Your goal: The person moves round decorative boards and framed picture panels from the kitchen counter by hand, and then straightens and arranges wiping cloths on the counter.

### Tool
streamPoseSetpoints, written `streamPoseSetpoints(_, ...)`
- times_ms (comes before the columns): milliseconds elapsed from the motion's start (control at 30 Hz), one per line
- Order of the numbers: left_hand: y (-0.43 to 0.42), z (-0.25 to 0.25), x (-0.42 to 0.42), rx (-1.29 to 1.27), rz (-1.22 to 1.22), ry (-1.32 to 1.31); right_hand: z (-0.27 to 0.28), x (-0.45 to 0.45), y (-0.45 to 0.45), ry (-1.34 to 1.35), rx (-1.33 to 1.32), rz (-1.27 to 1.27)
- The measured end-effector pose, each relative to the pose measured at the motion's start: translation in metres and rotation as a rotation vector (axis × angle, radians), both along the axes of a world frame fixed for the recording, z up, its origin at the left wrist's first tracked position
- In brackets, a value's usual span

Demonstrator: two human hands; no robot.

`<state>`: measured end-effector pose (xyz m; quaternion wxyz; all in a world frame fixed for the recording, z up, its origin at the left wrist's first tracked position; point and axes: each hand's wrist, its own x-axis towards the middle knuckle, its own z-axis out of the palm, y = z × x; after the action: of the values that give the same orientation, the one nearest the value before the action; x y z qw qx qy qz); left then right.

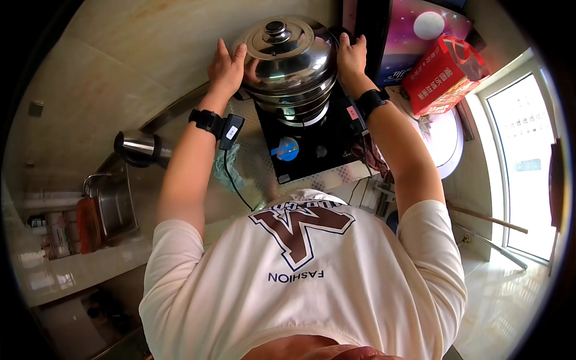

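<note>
A shiny steel steamer pot (291, 66) with a domed lid and a black-and-silver knob (276, 32) stands on a black cooktop (312, 144). My left hand (227, 69) is at the left side of the lid, thumb and fingers raised and apart. On the other side, my right hand (352, 57) is held upright by the lid's edge, its thumb and fingers also apart. I cannot tell whether either palm touches the pot. Both wrists wear black straps, with small black devices on cables.
A kettle (137, 149) stands left of the cooktop, near a sink (114, 204). A pale green cloth or bag (227, 168) lies on the counter. To the right are a red carrier bag (441, 78), a purple printed box (420, 36), and a bright glazed door (519, 162).
</note>
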<state>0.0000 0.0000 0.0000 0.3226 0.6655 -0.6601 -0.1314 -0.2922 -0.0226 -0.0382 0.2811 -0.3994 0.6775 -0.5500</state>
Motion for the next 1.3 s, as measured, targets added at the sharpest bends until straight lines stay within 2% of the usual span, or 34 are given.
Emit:
streamPoseSetpoints(67,0.013,-0.006,-0.007,-0.057,-0.094,-0.093,-0.001,0.003,0.012,0.152,-0.043,0.047)
streamPoseSetpoints(100,-0.001,-0.009,-0.025,-0.089,-0.095,-0.053,0.000,-0.008,-0.007,0.290,-0.139,0.037)
streamPoseSetpoints(167,0.005,-0.018,-0.024,-0.194,-0.086,-0.167,-0.022,-0.002,0.001,0.271,-0.179,0.030)
streamPoseSetpoints(233,0.005,-0.013,-0.004,-0.163,-0.080,-0.224,-0.025,0.016,0.009,0.161,-0.143,0.047)
streamPoseSetpoints(300,0.011,-0.019,0.012,-0.411,-0.142,-0.145,-0.038,0.007,0.003,0.187,-0.145,0.006)
streamPoseSetpoints(333,0.022,-0.019,0.020,-0.399,-0.100,-0.127,-0.043,-0.009,0.005,0.088,-0.179,0.027)
streamPoseSetpoints(367,0.033,-0.017,0.029,-0.389,-0.059,-0.112,-0.024,-0.017,0.028,0.021,-0.206,0.051)
streamPoseSetpoints(400,0.041,-0.011,0.046,-0.409,0.013,-0.032,-0.011,-0.026,0.040,0.051,-0.196,0.088)
streamPoseSetpoints(433,0.053,-0.017,0.069,-0.410,0.052,-0.039,-0.037,-0.053,0.036,0.164,-0.283,0.124)
streamPoseSetpoints(467,0.071,-0.032,0.090,-0.409,0.103,0.070,-0.046,-0.065,0.063,0.026,-0.212,0.141)
streamPoseSetpoints(500,0.095,-0.044,0.111,-0.398,0.147,0.168,-0.071,-0.083,0.092,0.089,-0.172,0.146)
streamPoseSetpoints(533,0.118,-0.070,0.131,-0.283,0.246,0.059,-0.107,-0.109,0.120,0.057,-0.193,0.223)
streamPoseSetpoints(567,0.142,-0.083,0.141,-0.129,0.281,0.084,-0.126,-0.116,0.153,0.244,-0.096,0.162)
streamPoseSetpoints(633,0.188,-0.160,0.172,0.054,0.218,-0.079,-0.165,-0.125,0.224,0.243,0.063,0.154)
streamPoseSetpoints(667,0.210,-0.179,0.164,0.117,0.127,-0.188,-0.189,-0.140,0.254,0.322,0.103,0.169)
streamPoseSetpoints(700,0.229,-0.193,0.157,0.169,0.054,-0.257,-0.199,-0.142,0.284,0.249,0.174,0.156)
streamPoseSetpoints(767,0.253,-0.234,0.150,0.273,-0.078,-0.360,-0.207,-0.133,0.326,0.364,0.308,0.101)
streamPoseSetpoints(833,0.268,-0.232,0.138,0.274,-0.054,-0.557,-0.221,-0.122,0.350,0.320,0.422,0.065)
streamPoseSetpoints(933,0.261,-0.246,0.168,0.227,0.012,-0.514,-0.249,-0.134,0.361,0.460,0.490,0.203)
streamPoseSetpoints(1033,0.230,-0.255,0.215,0.240,0.124,-0.485,-0.244,-0.142,0.341,0.349,0.511,0.164)
streamPoseSetpoints(1067,0.214,-0.252,0.240,0.185,0.077,-0.471,-0.236,-0.141,0.330,0.417,0.564,0.138)
streamPoseSetpoints(1133,0.188,-0.220,0.276,0.400,0.294,0.230,-0.221,-0.146,0.322,0.411,0.590,0.086)
streamPoseSetpoints(1167,0.177,-0.217,0.304,0.091,0.381,0.152,-0.214,-0.147,0.322,0.397,0.606,0.055)
streamPoseSetpoints(1200,0.166,-0.183,0.327,-0.161,0.521,0.023,-0.204,-0.145,0.324,0.438,0.616,0.042)
streamPoseSetpoints(1233,0.164,-0.148,0.348,-0.275,0.686,0.101,-0.197,-0.144,0.330,0.480,0.631,0.028)
streamPoseSetpoints(1267,0.156,-0.145,0.389,-0.405,0.842,0.034,-0.203,-0.149,0.338,0.517,0.606,0.013)
streamPoseSetpoints(1300,0.154,-0.132,0.429,-0.370,0.945,0.091,-0.210,-0.153,0.346,0.519,0.608,0.005)
